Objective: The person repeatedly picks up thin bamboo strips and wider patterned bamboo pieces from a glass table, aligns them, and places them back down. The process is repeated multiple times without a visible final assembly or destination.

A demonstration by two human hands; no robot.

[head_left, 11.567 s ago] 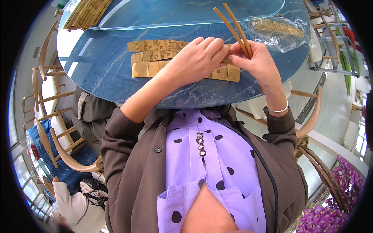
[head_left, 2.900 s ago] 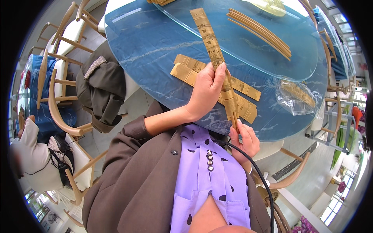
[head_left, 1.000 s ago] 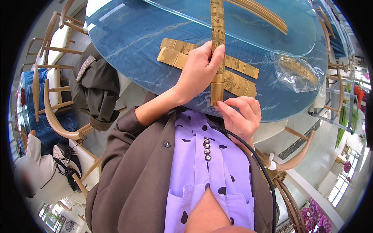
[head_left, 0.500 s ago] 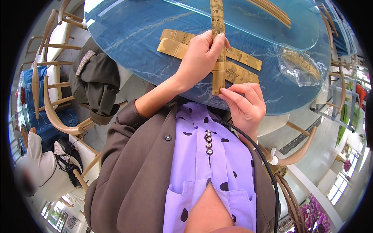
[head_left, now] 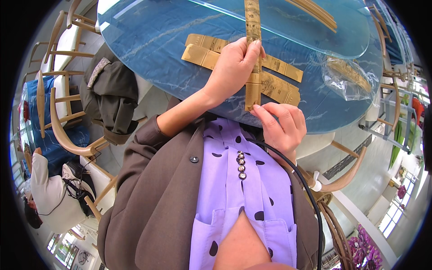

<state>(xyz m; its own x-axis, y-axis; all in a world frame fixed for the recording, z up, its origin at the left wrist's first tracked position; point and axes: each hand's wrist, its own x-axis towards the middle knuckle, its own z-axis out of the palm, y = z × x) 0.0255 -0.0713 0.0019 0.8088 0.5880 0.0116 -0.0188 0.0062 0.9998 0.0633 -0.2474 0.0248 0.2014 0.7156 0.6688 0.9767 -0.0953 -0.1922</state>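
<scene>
Seen from above, a person in a grey-brown jacket (head_left: 153, 198) and a lilac blouse with dark dots (head_left: 243, 189) sits at a round blue table (head_left: 148, 49) with a glass top. A long, narrow strip of tan bamboo slats (head_left: 252, 54) lies on the table with its long axis running straight away from the person, its near end pointing at the person's chest and just short of the table's edge, its far end running out of view at the top. The left hand (head_left: 234, 67) lies flat across the strip from the left, its fingers pressed together and curled over the strip's right edge. The right hand (head_left: 281, 126) sits at the near end, its thumb and forefinger pinching the strip's bottom tip while the other fingers curl loosely. Beneath the strip, crossing it at a slant, lie two more tan slat bands (head_left: 243, 69), running from upper left to lower right; dark marks cover them but are too small to make out. To the right, near the table's edge, rests a crumpled clear plastic bag (head_left: 348, 76) holding more tan slats. More loose tan sticks (head_left: 315, 11) lie at the top. Wooden chairs (head_left: 58, 121) stand to the left, one draped with a dark coat (head_left: 112, 99).
</scene>
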